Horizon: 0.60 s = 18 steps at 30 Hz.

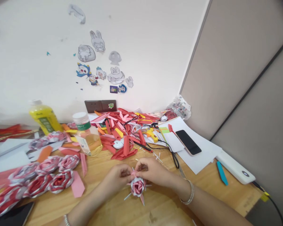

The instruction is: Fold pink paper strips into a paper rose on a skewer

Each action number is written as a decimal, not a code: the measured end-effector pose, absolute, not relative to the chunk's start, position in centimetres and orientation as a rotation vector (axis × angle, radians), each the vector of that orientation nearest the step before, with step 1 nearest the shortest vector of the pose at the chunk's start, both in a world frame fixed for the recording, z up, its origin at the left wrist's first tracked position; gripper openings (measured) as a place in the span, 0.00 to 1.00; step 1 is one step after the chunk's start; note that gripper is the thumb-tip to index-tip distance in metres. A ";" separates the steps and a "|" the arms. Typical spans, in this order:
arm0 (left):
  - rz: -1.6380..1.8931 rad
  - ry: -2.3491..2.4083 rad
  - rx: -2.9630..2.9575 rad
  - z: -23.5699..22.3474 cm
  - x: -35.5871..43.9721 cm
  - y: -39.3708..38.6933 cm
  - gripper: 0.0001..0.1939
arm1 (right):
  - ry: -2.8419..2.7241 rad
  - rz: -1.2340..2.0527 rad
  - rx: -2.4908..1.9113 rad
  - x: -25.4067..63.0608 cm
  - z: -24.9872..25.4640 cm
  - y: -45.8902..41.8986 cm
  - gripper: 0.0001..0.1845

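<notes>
My left hand (123,175) and right hand (146,171) pinch the rose (138,186) from both sides, low over the tabletop (103,204), its bloom facing me and its long axis running toward me. Paper strips (124,141) and a glue gun (152,135) crowd behind; finished roses (39,185) lie left, a phone (188,142) right.

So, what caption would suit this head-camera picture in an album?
Two hands shape a folded paper rose above a wooden desk.
</notes>
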<state>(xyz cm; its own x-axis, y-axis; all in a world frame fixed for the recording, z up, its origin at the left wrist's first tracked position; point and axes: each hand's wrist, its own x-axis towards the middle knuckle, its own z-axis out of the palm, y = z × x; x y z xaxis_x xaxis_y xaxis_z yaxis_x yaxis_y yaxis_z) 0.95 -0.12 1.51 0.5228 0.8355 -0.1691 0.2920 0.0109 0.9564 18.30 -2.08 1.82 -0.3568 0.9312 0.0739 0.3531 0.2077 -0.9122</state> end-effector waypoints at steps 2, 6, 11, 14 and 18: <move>0.558 0.998 1.566 1.6 1.0 -0.3 0.18 | -1.866 1.193 -1.137 18.7 1.8 -2.0 0.06; 0.538 0.983 1.613 1.4 1.2 -0.4 0.18 | -1.942 1.158 -1.133 19.2 1.7 -1.8 0.06; 0.562 1.060 1.840 1.4 1.3 -0.6 0.15 | -1.917 1.144 -1.207 18.8 2.0 -2.1 0.02; 0.568 1.084 1.835 1.6 1.3 -0.7 0.14 | -1.876 1.154 -1.230 18.5 2.1 -2.3 0.04; 0.542 1.000 1.719 1.8 1.2 -0.6 0.13 | -1.827 1.182 -1.242 18.2 2.2 -2.3 0.03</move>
